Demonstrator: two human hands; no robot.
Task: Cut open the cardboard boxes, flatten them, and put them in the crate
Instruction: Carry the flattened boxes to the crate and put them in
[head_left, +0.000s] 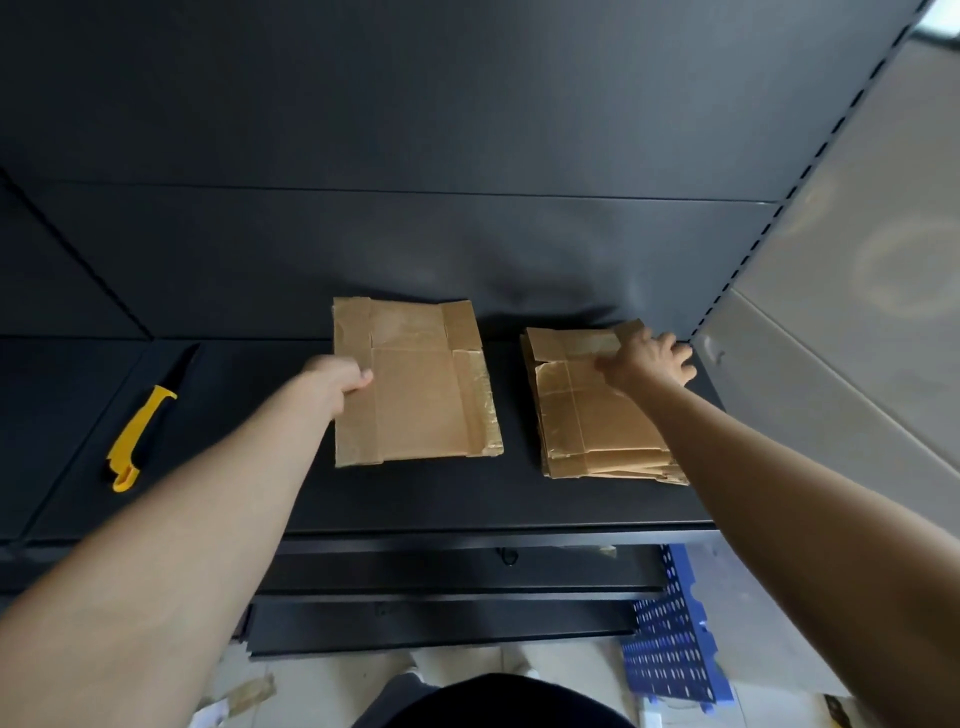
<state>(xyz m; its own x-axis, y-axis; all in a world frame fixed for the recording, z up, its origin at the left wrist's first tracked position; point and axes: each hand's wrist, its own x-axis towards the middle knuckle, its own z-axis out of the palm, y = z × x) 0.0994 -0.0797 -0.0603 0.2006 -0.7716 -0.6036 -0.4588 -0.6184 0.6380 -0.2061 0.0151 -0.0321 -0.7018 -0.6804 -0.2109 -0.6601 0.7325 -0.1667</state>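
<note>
On the dark metal shelf (260, 493), the left hand (340, 379) pinches a flattened brown cardboard box (415, 384); the right hand (649, 358) rests spread on a stack of flattened cardboard (597, 426).

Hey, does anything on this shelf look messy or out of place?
Slightly. The stack of flattened boxes under the right hand is uneven, its lower edges fanned out. Paper scraps litter the floor. The knife lies apart, untouched.
</note>
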